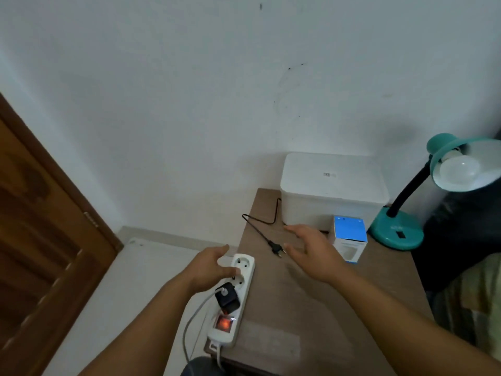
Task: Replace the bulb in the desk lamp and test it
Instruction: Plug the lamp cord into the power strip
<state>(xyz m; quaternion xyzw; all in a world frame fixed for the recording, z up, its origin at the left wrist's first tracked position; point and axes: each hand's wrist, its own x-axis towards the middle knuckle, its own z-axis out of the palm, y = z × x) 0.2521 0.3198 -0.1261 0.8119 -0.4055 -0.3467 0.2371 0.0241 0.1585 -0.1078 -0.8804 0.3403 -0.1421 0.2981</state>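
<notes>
Unplugged black two-pin plug (276,249) is seen lying on the brown wooden table (311,308), near its left edge, between the two hands. Its long axis runs diagonally: pins toward the near right, black cord (257,230) trailing to the far left. The right hand (311,253) hovers just beside the pins, fingers spread, nothing held; it is judged the nearer. The left hand (214,267), fingers loosely extended, rests on the white power strip (234,299) at the left edge, switch lit. The teal gooseneck desk lamp (406,213) stands at the far right corner, white bulb (459,169) fitted, unlit.
</notes>
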